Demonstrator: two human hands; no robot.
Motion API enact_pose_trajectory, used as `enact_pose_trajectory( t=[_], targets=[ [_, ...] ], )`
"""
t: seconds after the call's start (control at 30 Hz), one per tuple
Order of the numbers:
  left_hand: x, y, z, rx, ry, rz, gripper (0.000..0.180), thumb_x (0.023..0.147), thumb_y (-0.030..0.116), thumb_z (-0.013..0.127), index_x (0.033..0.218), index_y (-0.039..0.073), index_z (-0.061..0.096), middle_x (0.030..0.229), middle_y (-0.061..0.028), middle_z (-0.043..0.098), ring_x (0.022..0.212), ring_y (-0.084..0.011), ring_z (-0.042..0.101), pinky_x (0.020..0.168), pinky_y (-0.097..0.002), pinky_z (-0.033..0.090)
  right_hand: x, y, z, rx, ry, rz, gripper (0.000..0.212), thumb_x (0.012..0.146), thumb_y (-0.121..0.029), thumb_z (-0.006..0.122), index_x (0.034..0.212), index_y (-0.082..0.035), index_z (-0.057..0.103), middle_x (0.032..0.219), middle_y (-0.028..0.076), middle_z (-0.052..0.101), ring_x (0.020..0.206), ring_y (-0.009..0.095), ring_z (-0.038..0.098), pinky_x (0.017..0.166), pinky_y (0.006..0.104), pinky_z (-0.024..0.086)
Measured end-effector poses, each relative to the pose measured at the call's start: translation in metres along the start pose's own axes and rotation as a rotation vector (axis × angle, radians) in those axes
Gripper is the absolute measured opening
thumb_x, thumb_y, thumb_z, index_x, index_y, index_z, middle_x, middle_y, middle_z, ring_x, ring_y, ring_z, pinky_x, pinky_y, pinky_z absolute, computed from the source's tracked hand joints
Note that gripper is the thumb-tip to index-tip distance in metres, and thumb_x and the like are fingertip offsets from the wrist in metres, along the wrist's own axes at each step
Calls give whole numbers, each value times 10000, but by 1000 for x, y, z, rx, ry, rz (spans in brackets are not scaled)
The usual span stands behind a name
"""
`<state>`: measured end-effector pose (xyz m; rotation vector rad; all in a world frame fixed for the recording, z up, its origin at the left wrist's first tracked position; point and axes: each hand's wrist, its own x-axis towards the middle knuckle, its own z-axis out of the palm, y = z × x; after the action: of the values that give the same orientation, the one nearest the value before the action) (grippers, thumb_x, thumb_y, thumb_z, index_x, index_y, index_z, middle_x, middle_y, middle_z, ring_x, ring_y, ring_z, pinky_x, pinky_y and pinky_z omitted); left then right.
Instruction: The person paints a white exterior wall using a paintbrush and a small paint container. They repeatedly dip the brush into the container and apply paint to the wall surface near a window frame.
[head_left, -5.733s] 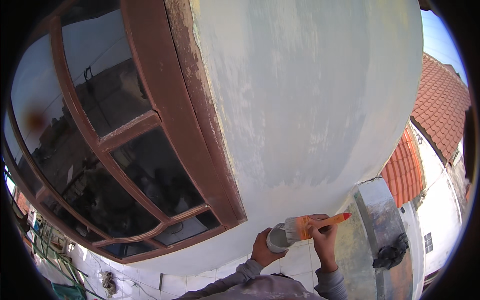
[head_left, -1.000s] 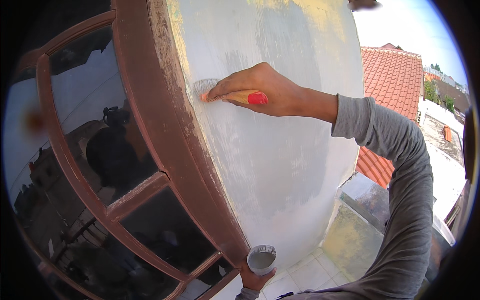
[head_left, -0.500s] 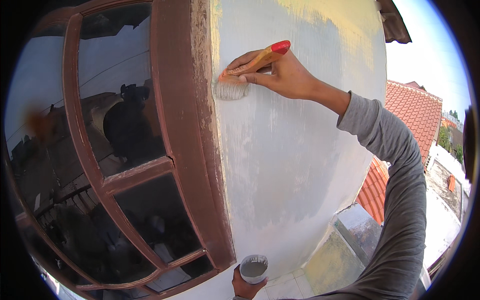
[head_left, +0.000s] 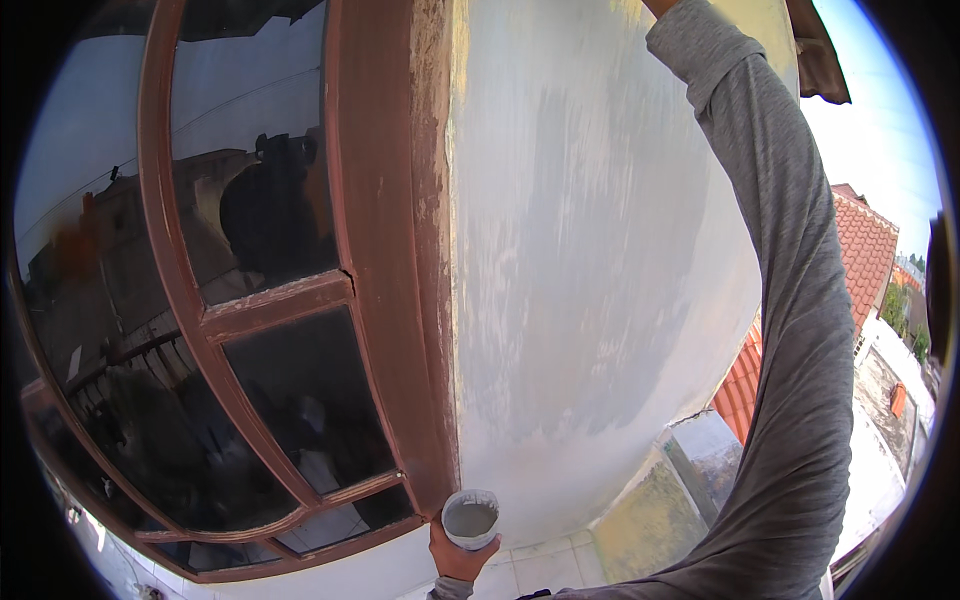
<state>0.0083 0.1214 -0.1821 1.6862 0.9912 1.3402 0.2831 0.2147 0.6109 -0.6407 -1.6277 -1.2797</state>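
Observation:
My left hand (head_left: 457, 556) holds a small white cup (head_left: 470, 519) of pale grey paint low in the view, just below the corner of the brown window frame (head_left: 385, 260). My right arm in a grey sleeve (head_left: 790, 300) reaches straight up along the white-painted wall (head_left: 590, 260). Its hand and the brush are above the top edge of the picture, out of sight. Fresh brush strokes streak the wall beside the frame.
Dark window panes (head_left: 260, 200) mirror a person and buildings. A concrete ledge (head_left: 690, 470) juts out at the lower right. Red tiled roofs (head_left: 860, 250) and houses lie far below on the right. White floor tiles (head_left: 540, 565) show under the cup.
My right hand with the red-handled brush has risen along the wall and left the picture at the top. The view tilted upward; the cup stays low.

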Motion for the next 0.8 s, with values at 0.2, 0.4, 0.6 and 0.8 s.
enact_pose_trajectory(
  t=[0.2,0.4,0.6,0.8],
  targets=[
    [-14,-1,-3,25,67,-84,1018,595,269,1024,1427,17,494,1214,-199,711,1123,-350,717,958,-460,593,20,7,16,20,91,-273,212,912,3,737,1112,-14,807,1126,135,808,987,263,783,847,357,614],
    [-15,-10,2,-7,27,-98,998,620,244,1017,1453,40,508,1210,-190,729,1132,-313,720,982,-434,589,-43,-18,22,-143,67,-370,263,930,-42,721,1175,-91,803,1201,106,790,1062,318,764,910,386,617],
    [-2,-5,-15,49,6,1,1013,574,300,1030,1379,-8,497,1240,-223,682,1138,-383,713,961,-484,586,-168,-87,27,33,-81,-235,310,984,-84,753,1292,-114,762,1194,84,801,1002,260,797,866,312,649],
    [-7,4,-12,5,-18,-20,1010,580,294,1029,1382,-9,494,1265,-223,681,1162,-383,710,967,-484,587,-286,-176,-17,370,-534,6,282,1007,-104,662,1287,-116,694,1362,39,736,1083,278,763,862,338,637]
  ],
)
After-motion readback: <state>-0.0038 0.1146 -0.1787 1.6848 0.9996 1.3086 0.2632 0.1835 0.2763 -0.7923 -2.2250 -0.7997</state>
